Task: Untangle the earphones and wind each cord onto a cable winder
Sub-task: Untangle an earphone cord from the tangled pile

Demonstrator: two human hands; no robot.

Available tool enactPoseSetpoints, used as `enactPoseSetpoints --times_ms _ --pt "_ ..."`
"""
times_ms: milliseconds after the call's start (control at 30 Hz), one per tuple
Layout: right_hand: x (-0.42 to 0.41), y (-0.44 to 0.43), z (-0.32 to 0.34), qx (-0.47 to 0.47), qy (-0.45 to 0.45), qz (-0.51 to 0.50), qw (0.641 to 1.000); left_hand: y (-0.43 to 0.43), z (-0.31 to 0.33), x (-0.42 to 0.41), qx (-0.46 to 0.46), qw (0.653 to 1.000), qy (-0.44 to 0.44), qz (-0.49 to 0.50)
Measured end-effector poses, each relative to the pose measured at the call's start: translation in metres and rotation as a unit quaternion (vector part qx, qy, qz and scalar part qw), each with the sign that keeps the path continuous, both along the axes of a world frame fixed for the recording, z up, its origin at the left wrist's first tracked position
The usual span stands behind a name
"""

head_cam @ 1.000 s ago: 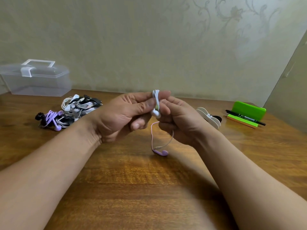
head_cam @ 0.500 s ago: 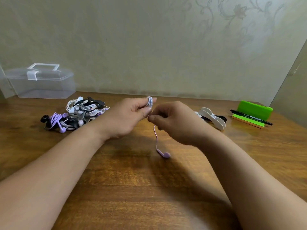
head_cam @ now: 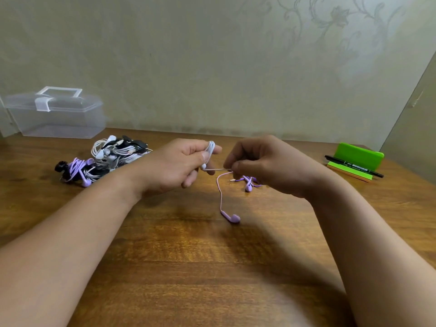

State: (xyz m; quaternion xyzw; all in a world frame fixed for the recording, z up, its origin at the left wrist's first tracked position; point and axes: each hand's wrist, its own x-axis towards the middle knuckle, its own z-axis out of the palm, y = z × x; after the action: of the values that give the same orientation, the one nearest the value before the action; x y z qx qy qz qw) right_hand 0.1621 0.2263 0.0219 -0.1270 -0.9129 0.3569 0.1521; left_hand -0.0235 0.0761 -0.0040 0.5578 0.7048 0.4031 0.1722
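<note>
At the far left of the wooden table [head_cam: 165, 267] we see a clear plastic box [head_cam: 56, 114] with its lid on. Just right of it lies a pile of earphones [head_cam: 106, 159] in white, black and lilac. Most look wound up, though we cannot tell for all of them.

Next comes our left hand [head_cam: 174, 168]. Its thumb and forefinger pinch a white cable winder [head_cam: 211, 147] held upright above the table, and the other fingers are curled beneath. From the winder's lower end a short, taut run of cord [head_cam: 220, 192] crosses to our right hand [head_cam: 269, 166], which pinches it between thumb and fingertips, the rest of the fingers bent in. Below that pinch the lilac cord drops in a loose curve to 1 earbud [head_cam: 232, 217] lying on the table. A second earbud [head_cam: 248, 186] and what looks like the plug lie just under the right hand.

At the far right a black pen [head_cam: 354, 168] rests against a green stand [head_cam: 358, 154].

We judge the step in hand to be winding this 1 cord onto the winder, with a short tail left. The next move calls for steady tension, carrying the cord round the winder while slack feeds through the right fingers, and minding that the 2 trailing earbuds do not snag.
</note>
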Motion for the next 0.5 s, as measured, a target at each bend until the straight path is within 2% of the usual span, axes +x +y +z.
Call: enactPoseSetpoints --times_ms 200,300,400,500 --pt "0.0 0.0 0.002 0.002 -0.008 0.025 1.0 0.0 0.01 0.002 0.077 0.99 -0.108 0.047" --pt "0.0 0.001 0.001 -0.019 0.023 0.022 0.999 -0.001 0.006 0.006 0.04 0.998 -0.033 0.018" --pt "-0.004 0.001 -0.002 -0.028 0.075 0.008 0.997 -0.002 0.003 0.014 -0.04 0.997 0.04 -0.043" --pt "-0.007 0.005 -0.007 -0.033 0.118 -0.019 0.992 -0.005 0.005 0.018 -0.064 0.989 -0.025 -0.128"
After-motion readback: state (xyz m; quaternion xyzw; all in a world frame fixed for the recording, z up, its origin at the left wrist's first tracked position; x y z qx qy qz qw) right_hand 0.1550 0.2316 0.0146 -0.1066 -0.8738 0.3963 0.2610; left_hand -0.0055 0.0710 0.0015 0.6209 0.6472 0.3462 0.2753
